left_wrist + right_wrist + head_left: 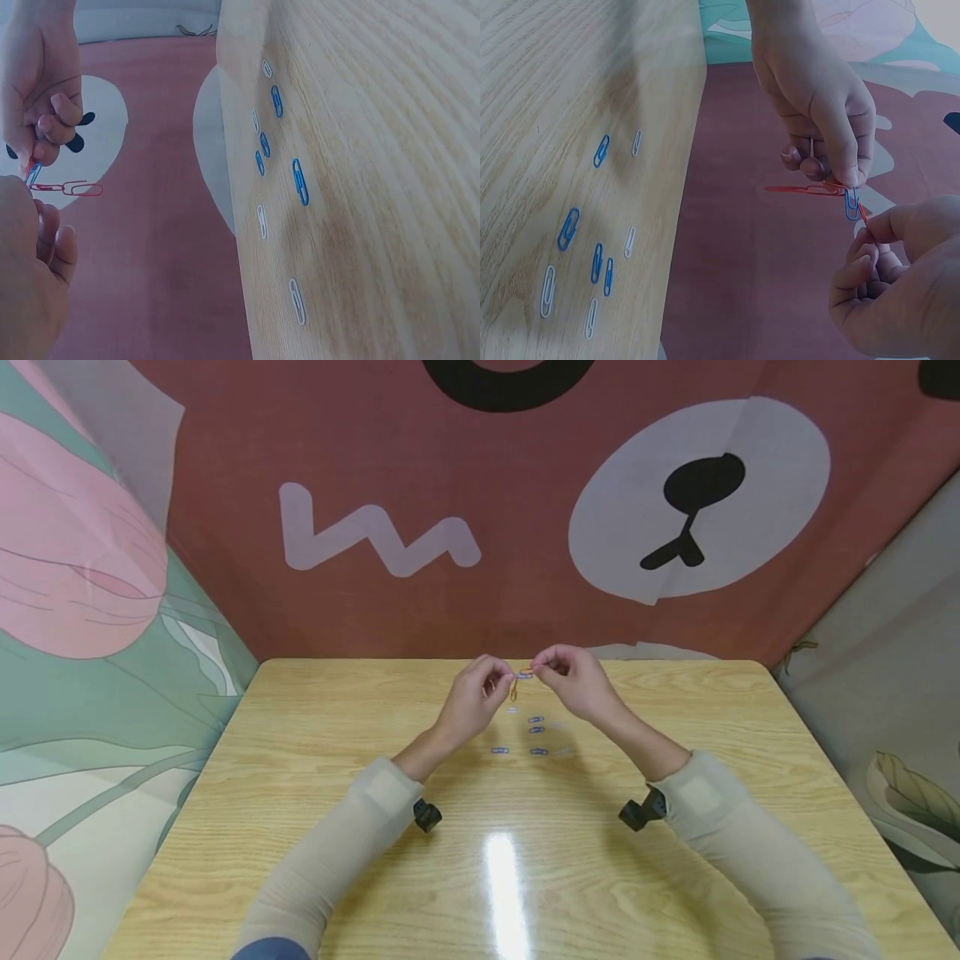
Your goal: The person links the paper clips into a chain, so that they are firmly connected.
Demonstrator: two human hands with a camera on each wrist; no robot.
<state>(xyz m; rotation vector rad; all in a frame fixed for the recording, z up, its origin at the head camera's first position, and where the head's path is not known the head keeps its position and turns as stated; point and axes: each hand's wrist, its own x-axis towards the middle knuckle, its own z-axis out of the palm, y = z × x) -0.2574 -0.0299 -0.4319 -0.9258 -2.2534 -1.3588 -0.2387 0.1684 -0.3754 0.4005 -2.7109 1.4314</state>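
Over the far part of the table, my left hand [474,700] pinches a blue paper clip [851,204] by one end, between thumb and fingertip. From near that pinch hang linked red paper clips [804,190], which look orange in the head view; the left fingertips partly hide where they join. My right hand [581,687] pinches another red paper clip [864,214], whose near end touches or passes through the blue one; I cannot tell which. Below the hands lie loose blue paper clips [300,182] and white paper clips [298,301].
The clips lie on a wooden table [337,727], its far edge just behind my hands. Behind it hangs a red-brown printed cloth [525,602]. Small black cameras [427,816] sit at both wrists. Light glares on the near tabletop.
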